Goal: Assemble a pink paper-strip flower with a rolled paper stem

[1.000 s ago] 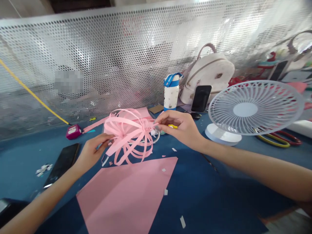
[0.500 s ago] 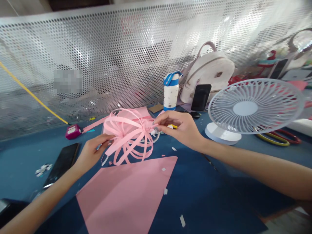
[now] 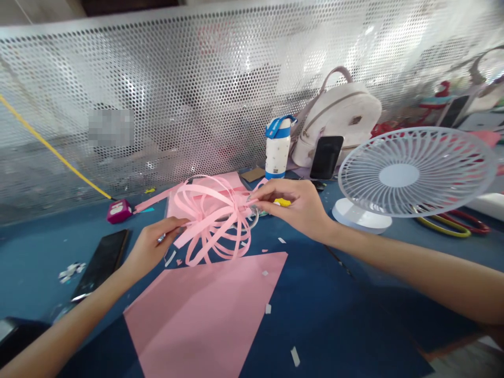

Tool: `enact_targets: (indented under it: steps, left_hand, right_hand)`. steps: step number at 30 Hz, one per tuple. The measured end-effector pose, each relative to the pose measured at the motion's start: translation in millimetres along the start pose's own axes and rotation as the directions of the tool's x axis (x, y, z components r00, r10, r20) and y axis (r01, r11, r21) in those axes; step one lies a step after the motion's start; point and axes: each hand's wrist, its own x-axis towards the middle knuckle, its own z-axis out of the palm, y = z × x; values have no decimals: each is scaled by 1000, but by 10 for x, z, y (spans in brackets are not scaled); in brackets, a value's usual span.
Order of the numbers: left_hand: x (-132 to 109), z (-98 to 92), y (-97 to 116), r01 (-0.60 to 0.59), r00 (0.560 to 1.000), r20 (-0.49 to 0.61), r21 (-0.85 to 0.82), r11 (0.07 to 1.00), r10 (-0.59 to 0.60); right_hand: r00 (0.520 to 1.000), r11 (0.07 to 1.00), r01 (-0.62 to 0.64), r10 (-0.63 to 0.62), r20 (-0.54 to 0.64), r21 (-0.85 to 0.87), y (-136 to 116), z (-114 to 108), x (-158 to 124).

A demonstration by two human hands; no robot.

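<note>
Between my two hands hangs a round lantern-like ball of looped pink paper strips (image 3: 212, 223), its strips gathered at both ends. My left hand (image 3: 151, 244) pinches the gathered end on the left. At the other end, my right hand (image 3: 297, 207) grips the bunched strip ends between thumb and fingers. Below the ball, a large pink paper sheet (image 3: 205, 315) lies on the blue table (image 3: 334, 325). More pink paper (image 3: 226, 181) rests behind the ball, partly hidden by it.
A magenta tape measure (image 3: 119, 210) and a dark phone (image 3: 101, 262) lie at left. Toward the back stand a white-and-blue bottle (image 3: 277, 149), a propped phone (image 3: 326, 157) and a white backpack (image 3: 340, 115). A fan (image 3: 397, 176) is at right, near scissors handles (image 3: 443, 223). White paper scraps (image 3: 295, 356) are scattered about.
The paper ball has turned slightly and shifted a little to the right in my hands. Both hands keep their hold, with the left fingers closing more tightly.
</note>
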Motion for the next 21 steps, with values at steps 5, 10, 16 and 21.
enact_targets:
  steps: [5, 10, 16, 21]
  left_hand:
    - [8, -2, 23, 32, 999, 23, -18, 999, -31]
    - [-5, -16, -14, 22, 999, 40, -3, 1000, -22]
    - [-13, -9, -33, 17, 999, 36, -11, 1000, -16]
    - [-8, -2, -2, 6, 1000, 30, -21, 1000, -5]
  right_hand:
    - [1000, 999, 13, -13, 3, -51, -6, -9, -12]
    - [1000, 1000, -22, 22, 1, 15, 12, -4, -9]
    - [990, 977, -138, 136, 28, 161, 50, 13, 7]
    - [990, 975, -141, 133, 56, 171, 63, 6, 13]
